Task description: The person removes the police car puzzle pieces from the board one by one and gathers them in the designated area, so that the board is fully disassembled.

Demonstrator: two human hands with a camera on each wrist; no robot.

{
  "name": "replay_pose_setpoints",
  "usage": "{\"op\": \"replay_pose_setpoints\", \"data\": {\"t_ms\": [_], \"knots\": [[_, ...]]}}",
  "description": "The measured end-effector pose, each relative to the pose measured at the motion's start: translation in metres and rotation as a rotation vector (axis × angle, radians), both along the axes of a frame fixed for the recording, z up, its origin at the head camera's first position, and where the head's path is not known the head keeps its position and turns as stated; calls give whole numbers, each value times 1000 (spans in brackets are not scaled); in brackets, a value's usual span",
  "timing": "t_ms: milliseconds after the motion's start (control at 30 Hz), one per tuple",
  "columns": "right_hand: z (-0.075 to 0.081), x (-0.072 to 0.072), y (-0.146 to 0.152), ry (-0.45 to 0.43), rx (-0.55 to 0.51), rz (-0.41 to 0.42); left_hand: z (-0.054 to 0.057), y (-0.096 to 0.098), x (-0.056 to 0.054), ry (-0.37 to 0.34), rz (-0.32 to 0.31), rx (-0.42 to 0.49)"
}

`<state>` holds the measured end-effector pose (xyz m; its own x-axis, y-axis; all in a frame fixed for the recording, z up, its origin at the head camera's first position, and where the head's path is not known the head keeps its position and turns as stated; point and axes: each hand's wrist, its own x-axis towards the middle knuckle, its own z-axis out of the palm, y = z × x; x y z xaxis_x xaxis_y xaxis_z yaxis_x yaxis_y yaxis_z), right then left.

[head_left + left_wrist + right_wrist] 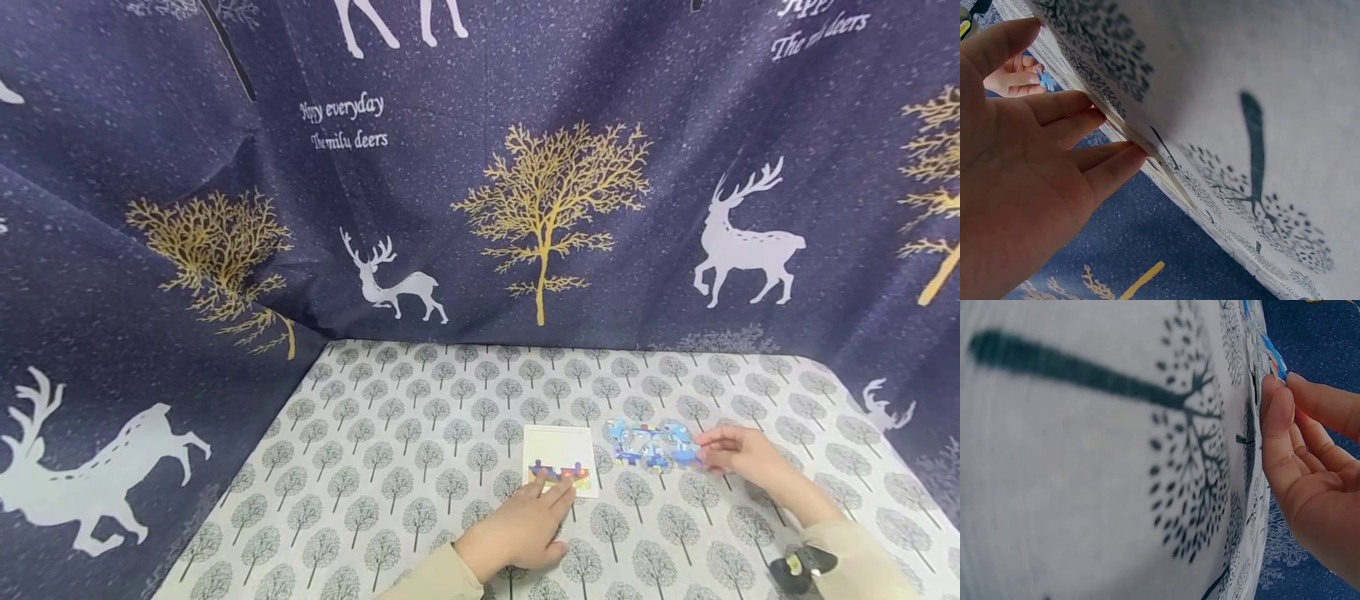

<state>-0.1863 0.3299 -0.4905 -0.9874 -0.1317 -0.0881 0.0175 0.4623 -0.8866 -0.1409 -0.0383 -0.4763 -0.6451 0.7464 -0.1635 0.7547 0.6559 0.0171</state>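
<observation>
Under left grip (523,527), touching a puzzle tray (553,445) straight-fingered. Within right grip (741,455), pinching a blue piece (1047,80) near loose pieces (649,448).

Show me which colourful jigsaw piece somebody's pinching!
The light-blue, knobbly jigsaw piece: only it is pinched, by the right hand. The other colourful jigsaw pieces lie on the white tree-printed cloth or in the square cream tray.
</observation>
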Motion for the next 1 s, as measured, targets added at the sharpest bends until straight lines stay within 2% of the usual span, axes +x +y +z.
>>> {"op": "replay_pose_setpoints", "data": {"t_ms": [100, 367, 700, 1000], "knots": [[-2, 1, 2, 5, 3, 11, 0, 0, 0, 1, 1, -6], [-1, 3, 2, -11, 12, 56, -1, 0, -1, -55, 20, 25], [4, 1, 0, 25, 103, 77, -3, 1, -2, -18, 7, 7], [0, -2, 0, 15, 156, 77, -3, 2, -1, -28, 18, 2]]}}
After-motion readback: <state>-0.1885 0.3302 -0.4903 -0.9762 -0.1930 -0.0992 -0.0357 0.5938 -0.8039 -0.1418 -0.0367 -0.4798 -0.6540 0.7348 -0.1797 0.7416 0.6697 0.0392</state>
